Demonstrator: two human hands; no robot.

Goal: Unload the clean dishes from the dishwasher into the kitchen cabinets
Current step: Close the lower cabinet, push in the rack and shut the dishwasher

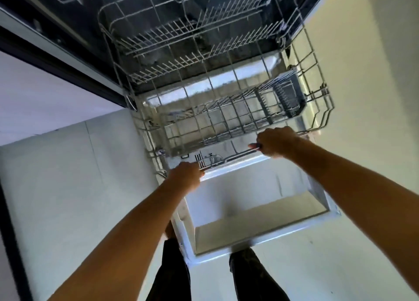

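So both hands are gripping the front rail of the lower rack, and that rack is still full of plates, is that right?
Not quite. The left hand and right hand do grip the front rail of the lower rack, but the head view shows no plates in it. Only its bare wire tines and the cutlery basket at the right side can be seen.

Lower rack (pixel 226 119) sits over the open door (pixel 256 212) — upper rack (pixel 186 35) behind it.

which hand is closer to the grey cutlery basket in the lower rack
Right. The right hand grips the rack's front rail just below the cutlery basket at the rack's right side. The left hand grips the same rail farther left.
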